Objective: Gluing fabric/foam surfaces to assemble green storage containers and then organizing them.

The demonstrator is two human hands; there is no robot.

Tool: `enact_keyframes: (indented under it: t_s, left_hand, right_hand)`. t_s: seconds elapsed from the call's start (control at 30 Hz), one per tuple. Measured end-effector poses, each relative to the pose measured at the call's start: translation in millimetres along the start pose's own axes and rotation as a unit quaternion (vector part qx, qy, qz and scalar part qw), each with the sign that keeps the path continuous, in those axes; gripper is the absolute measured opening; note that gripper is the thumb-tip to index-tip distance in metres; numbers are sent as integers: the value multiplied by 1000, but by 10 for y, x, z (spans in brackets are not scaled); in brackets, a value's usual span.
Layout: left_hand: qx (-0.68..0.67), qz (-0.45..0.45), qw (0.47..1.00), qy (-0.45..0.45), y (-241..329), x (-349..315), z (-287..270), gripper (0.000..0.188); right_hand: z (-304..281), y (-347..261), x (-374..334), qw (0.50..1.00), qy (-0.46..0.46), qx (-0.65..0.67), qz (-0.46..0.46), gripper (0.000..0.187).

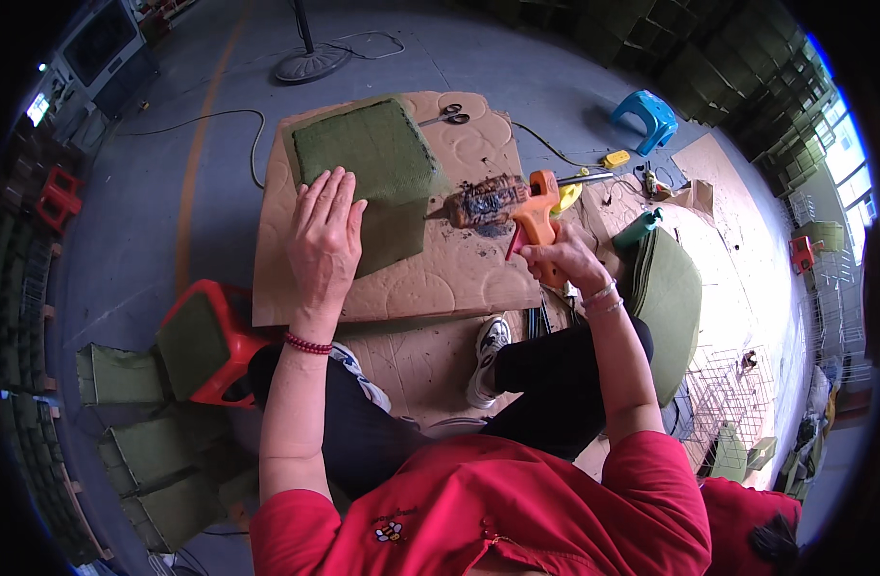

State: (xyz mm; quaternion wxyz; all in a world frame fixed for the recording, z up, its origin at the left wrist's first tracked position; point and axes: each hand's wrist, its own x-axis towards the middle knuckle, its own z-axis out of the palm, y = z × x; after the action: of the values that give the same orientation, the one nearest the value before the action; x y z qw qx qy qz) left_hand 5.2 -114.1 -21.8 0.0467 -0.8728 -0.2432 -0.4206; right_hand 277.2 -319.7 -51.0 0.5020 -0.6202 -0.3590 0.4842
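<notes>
My left hand (326,226) lies flat with its fingers stretched out on the near left part of a green fabric-covered box (368,144). My right hand (572,257) is wrapped round the handle of an orange hot glue gun (543,204). Dark, crusted residue coats the gun's barrel, and its nozzle points left toward the box's right side, a little apart from it. Both box and gun are over a cardboard-topped work surface (459,278). At the box's far right corner lies a pair of scissors (449,115) with dark handles.
A blue stool (646,120) stands at the far right, with a yellow power strip (616,158) near it. On the left is a red stool (230,331) beside stacked green boxes (152,451). Green panels (672,307) and a wire rack (733,398) are at the right.
</notes>
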Motion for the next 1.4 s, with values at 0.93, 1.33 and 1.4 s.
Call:
enact_keyframes:
  t_s: [0.93, 1.33, 1.4]
  left_hand:
    - [-258, -122, 956, 66, -102, -68, -188, 26]
    - [-287, -148, 944, 66, -108, -115, -161, 22]
    - [-291, -156, 942, 67, -91, -129, -158, 21]
  right_hand:
    - [1595, 498, -189, 952, -12, 221, -212, 29]
    - [1896, 318, -132, 955, 23, 113, -272, 15]
    - [1894, 341, -101, 954, 25, 103, -280, 14]
